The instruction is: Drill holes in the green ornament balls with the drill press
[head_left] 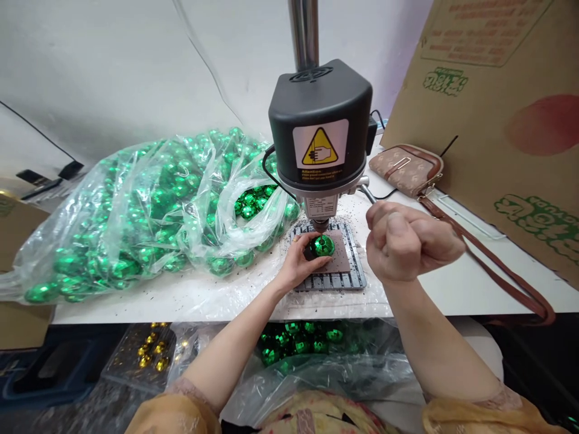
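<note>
My left hand [296, 260] is closed around the side of a shiny green faceted ball [324, 246], thumb in front and fingers behind. The ball rests on a brownish pad [344, 260] over the slotted metal base [359, 280] of a small drill press [321, 120]. Right above the ball is the chuck [321, 225]; whether the bit touches it I cannot tell. My right hand [409, 241] makes a fist at the end of the press's metal lever [367, 190], whose grip end is hidden inside the fingers.
A big clear bag of green balls [149, 205] covers the table's left side. At right lie a patterned handbag [404, 170] with a brown strap and a large cardboard box [488, 144]. Below the table edge are more green balls [301, 343] in plastic and several gold balls [147, 358].
</note>
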Demonstrator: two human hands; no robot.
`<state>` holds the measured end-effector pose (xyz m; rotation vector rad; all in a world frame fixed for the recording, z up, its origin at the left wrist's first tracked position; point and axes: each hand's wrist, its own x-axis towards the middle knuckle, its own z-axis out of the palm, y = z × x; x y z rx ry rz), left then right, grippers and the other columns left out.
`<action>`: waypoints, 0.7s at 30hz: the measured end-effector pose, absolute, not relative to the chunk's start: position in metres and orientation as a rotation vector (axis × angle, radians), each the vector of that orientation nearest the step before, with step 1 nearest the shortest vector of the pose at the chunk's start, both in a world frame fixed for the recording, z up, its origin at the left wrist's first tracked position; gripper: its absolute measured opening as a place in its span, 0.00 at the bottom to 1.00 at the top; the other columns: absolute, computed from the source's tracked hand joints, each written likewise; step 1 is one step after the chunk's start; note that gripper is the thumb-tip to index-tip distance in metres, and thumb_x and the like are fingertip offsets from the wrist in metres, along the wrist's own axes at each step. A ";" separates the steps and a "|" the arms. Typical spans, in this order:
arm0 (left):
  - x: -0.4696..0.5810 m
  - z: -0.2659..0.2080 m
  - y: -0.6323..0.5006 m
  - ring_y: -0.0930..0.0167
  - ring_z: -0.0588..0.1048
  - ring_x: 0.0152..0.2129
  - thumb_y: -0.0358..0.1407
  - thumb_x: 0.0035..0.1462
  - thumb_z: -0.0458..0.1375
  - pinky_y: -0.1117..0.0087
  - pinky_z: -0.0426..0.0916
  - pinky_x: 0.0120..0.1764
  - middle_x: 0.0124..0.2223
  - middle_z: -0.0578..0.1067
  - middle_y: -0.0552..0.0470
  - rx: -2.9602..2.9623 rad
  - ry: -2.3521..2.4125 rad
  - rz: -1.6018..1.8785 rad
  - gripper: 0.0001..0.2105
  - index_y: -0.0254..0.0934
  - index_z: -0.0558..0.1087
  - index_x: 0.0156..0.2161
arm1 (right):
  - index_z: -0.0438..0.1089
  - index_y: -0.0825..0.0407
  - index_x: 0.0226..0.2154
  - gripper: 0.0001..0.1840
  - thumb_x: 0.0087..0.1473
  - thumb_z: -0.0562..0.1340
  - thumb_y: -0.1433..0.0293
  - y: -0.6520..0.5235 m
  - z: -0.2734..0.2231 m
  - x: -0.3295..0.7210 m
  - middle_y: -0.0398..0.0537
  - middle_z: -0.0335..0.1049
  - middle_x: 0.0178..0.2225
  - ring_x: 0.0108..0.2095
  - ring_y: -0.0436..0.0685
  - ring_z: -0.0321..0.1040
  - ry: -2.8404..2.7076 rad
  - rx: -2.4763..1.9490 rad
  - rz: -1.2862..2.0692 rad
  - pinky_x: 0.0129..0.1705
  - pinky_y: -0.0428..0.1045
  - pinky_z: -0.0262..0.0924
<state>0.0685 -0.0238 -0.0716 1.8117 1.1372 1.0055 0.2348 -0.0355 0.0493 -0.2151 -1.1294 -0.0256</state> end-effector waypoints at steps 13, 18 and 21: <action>0.030 -0.052 -0.118 0.66 0.76 0.36 0.44 0.52 0.68 0.66 0.71 0.37 0.41 0.77 0.49 2.124 1.109 0.842 0.20 0.41 0.71 0.47 | 0.52 0.49 0.16 0.23 0.56 0.62 0.75 -0.033 0.115 0.232 0.34 0.49 0.12 0.13 0.45 0.48 -0.970 -0.427 0.238 0.18 0.47 0.43; -0.013 -0.077 -0.173 0.62 0.76 0.35 0.48 0.56 0.65 0.63 0.70 0.38 0.42 0.78 0.47 2.680 0.781 0.316 0.22 0.47 0.71 0.55 | 0.55 0.47 0.15 0.23 0.54 0.65 0.70 -0.029 0.109 0.233 0.35 0.51 0.11 0.12 0.46 0.45 -0.947 -0.407 0.207 0.17 0.51 0.43; -0.026 -0.074 -0.159 0.61 0.76 0.39 0.50 0.57 0.64 0.61 0.71 0.42 0.45 0.78 0.46 2.737 0.770 0.478 0.25 0.47 0.69 0.58 | 0.56 0.48 0.14 0.23 0.54 0.65 0.70 -0.029 0.107 0.233 0.35 0.51 0.11 0.11 0.46 0.45 -0.931 -0.425 0.192 0.17 0.51 0.43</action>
